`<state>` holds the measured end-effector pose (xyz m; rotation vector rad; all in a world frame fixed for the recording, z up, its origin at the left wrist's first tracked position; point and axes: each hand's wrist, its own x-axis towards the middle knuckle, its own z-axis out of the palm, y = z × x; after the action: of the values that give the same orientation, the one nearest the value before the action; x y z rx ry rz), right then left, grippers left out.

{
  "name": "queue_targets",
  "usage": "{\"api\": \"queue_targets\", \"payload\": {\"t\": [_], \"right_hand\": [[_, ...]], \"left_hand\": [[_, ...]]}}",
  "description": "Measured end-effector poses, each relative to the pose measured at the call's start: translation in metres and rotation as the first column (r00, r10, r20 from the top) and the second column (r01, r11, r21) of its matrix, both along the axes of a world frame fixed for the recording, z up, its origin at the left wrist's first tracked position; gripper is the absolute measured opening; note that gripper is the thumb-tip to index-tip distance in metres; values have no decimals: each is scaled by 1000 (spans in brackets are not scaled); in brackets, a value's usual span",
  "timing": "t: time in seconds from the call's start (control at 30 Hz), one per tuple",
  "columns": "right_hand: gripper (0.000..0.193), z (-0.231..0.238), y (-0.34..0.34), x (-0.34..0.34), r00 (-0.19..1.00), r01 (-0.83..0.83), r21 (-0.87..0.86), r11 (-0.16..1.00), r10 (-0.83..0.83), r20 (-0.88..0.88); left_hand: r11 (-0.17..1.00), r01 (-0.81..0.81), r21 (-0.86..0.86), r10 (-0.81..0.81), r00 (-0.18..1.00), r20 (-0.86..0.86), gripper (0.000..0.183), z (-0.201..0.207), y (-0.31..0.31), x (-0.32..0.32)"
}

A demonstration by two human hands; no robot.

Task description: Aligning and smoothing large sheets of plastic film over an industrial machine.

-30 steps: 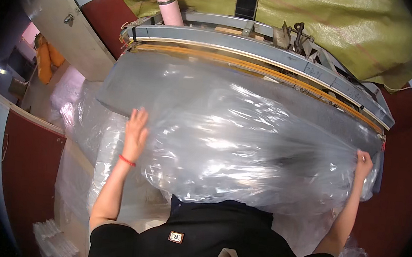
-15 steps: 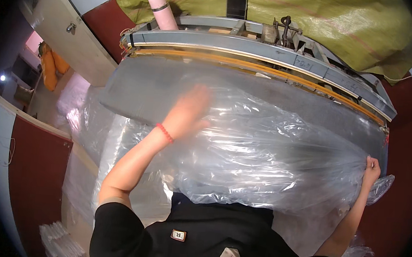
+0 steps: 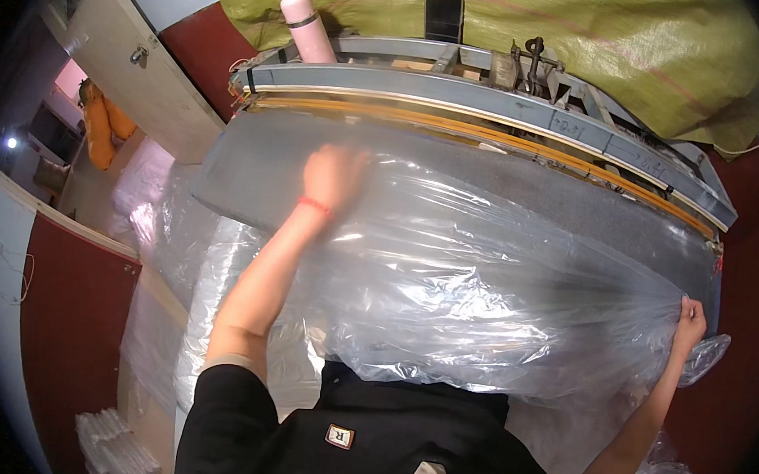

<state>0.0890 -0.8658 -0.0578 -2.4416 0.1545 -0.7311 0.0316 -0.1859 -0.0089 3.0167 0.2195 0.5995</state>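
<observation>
passable: bare grey bench left of left hand, also along its far edge. in the way: long grey metal beam behind, pink flask beyond; clear plastic sheet spans front to right hand.

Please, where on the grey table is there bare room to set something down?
The grey table looks bare at its left end, left of the left hand, and narrowly along the orange strip. Clear film crowds the middle.
</observation>
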Motion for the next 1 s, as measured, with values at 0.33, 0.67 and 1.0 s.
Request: {"api": "queue_targets", "payload": {"t": [0.33,0.67,1.0], "right_hand": [[23,-15,-25,30,996,-8,154,988,-5,85],[22,-35,56,163,947,-91,368,925,-34,319],[16,-11,78,166,954,-51,565,823,-127,271]], "left_hand": [[984,-126,-125,157,947,279,16,-35,23,27],[671,0,-741,503,735,456,22,-74,110,108],[536,105,-838,573,683,452,15,-49,85,114]]}}
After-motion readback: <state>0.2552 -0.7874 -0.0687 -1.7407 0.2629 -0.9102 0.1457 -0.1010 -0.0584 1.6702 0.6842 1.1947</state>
